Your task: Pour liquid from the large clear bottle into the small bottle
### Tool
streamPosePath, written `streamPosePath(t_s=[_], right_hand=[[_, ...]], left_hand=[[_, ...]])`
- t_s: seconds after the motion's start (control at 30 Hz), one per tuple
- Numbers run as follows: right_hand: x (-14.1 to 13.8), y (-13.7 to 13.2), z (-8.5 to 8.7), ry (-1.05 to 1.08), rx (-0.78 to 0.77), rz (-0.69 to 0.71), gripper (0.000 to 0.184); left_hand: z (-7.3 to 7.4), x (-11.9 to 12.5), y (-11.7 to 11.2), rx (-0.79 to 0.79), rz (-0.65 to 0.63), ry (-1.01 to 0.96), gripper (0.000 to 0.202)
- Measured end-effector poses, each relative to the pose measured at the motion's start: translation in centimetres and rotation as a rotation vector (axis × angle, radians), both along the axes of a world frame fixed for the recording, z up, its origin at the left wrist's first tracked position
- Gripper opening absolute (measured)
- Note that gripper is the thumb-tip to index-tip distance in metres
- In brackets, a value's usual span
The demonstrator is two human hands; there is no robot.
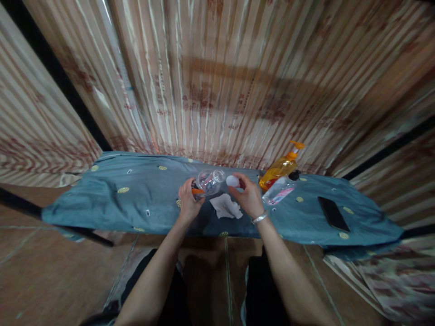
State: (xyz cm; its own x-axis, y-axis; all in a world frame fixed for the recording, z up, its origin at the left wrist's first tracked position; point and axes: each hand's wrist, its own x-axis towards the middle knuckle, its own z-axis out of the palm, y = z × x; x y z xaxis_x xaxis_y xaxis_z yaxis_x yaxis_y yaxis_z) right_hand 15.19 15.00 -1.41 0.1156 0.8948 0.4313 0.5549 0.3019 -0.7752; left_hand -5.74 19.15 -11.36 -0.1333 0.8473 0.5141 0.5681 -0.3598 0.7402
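Note:
My left hand (190,198) is wrapped round a clear plastic bottle (208,182), which is tilted with its round end facing up and to the right. An orange patch shows beside the fingers, low on the bottle. Between the thumb and fingers of my right hand (248,195) is a small round white piece that looks like a cap (232,181). It is held close to the bottle's right end, with a small gap between them. Below both hands, a crumpled white tissue (225,206) lies on the blue cloth (112,194).
Right of my hands lie an amber pump bottle (277,173) with an orange top and a clear bottle (280,190) with a black top. A black phone (333,213) rests farther right. Striped curtains (217,90) hang behind; dark poles (68,81) stand at the sides.

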Motion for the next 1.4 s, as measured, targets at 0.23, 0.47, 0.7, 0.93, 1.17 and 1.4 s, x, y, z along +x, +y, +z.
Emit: streamPosePath(t_s=[0.23,0.47,0.7,0.93,1.17,1.4], right_hand=[[0.8,-0.2,3.3,-0.313,0.068,0.117,0.046],[0.8,0.2,5.7,-0.522,0.102,0.372,0.038],[0.6,0.8,6.8,-0.679,0.114,0.471,0.040],[0.6,0.7,6.7,-0.729,0.095,0.428,0.037],[-1.0,-0.1,7.8,-0.938,-0.083,0.224,0.027],[-0.9,-0.2,7.1,-0.869,0.044,0.310,0.042]], left_hand=[[-0.5,-0.1,-0.4,0.034,0.009,0.074,0.072],[-0.6,-0.2,-0.6,0.032,-0.009,0.112,0.070],[-0.5,-0.4,-0.7,0.006,-0.021,0.133,0.075],[-0.5,-0.4,-0.7,-0.001,-0.023,0.143,0.076],[-0.3,-0.4,-0.9,0.004,-0.028,0.150,0.074],[-0.1,-0.5,-1.1,0.002,-0.042,0.156,0.073]])
